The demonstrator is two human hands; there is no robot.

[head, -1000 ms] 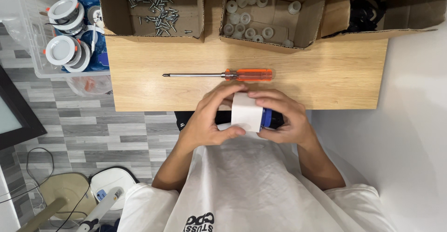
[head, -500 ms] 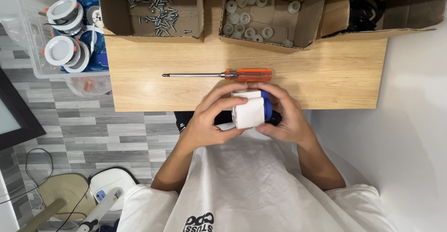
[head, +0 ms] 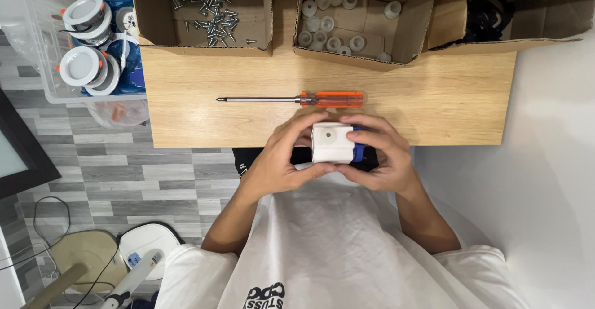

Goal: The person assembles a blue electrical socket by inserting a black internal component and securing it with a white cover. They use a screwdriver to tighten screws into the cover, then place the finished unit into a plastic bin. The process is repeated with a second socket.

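Head view: white block (head: pixel 332 143) clasped between both hands' fingers (head: pixel 296 136)

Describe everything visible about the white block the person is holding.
The white block is a small boxy part, apparently plastic, with rounded corners and a round dimple on the face turned to the camera. A blue part pokes out on one side, with something dark behind. It is held at the near edge of the wooden table, above the lap, clasped by the left hand and the right hand.
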